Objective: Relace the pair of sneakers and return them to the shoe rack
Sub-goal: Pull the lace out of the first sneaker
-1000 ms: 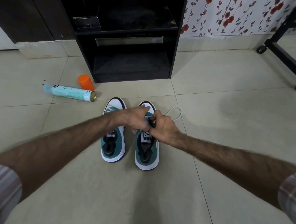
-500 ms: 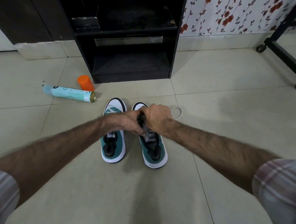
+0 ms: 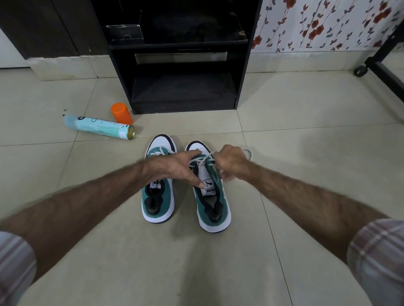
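On the tiled floor, the left hand (image 3: pixel 172 167) spreads its fingers over the right sneaker's (image 3: pixel 209 188) tongue, likely steadying it, while the right hand (image 3: pixel 231 162) pinches the white lace (image 3: pixel 201 161) beside its 2nd sneaker (image 3: pixel 159 185).

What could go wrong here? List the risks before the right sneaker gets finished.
1. The right hand pulls the white lace sideways while the left hand only presses the tongue of the right sneaker; the sneaker may twist or slide on the floor tiles.
2. The spray can lies on its side near the shoe rack; it could roll underfoot.
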